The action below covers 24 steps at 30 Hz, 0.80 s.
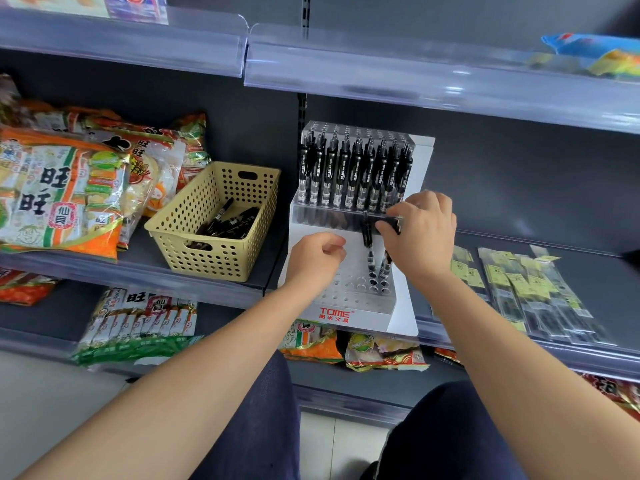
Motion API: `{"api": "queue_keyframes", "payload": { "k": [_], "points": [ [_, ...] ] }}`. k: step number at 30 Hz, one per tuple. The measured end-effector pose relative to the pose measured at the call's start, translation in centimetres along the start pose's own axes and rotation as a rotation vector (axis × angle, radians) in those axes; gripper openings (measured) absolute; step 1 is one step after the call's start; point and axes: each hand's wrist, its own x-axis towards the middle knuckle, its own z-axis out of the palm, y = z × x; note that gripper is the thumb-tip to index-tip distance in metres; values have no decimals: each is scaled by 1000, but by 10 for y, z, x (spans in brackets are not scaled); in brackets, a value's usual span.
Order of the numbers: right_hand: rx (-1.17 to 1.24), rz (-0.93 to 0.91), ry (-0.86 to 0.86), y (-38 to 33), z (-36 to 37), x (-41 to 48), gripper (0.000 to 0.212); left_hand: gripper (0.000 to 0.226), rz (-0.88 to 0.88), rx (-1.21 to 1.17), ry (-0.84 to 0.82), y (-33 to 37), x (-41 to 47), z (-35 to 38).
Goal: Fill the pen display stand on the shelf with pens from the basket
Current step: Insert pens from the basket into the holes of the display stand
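A white pen display stand [349,315] marked TOME sits on the middle shelf. Its upper tier holds a row of several black pens [353,171]. Its lower tier has many holes, and two pens [375,268] stand in the right ones. My right hand [420,237] is over the lower tier and grips black pens [389,223], one lying sideways in the fingers. My left hand [317,256] hovers over the lower tier's left part with fingers curled, holding nothing I can see. A yellow perforated basket [207,251] to the left holds several more black pens [230,221].
Bagged rice crackers [65,192] fill the shelf left of the basket. Flat clear packets [530,289] lie on the shelf right of the stand. More snack bags [138,323] sit on the lower shelf. A clear-fronted upper shelf [415,71] overhangs the stand. My knees are below.
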Motion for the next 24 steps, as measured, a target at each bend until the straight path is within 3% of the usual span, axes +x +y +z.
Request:
{"api": "queue_keyframes", "payload": {
  "k": [5,11,24],
  "points": [
    [48,-16,59,-4,0,2,26,22,1,-10,-2,0,0,2],
    [-28,61,77,-18,3,1,43,21,-10,-14,-1,0,1,5],
    [-133,69,-16,-12,-5,6,25,21,-7,-29,2,-4,2,-1]
  ]
}}
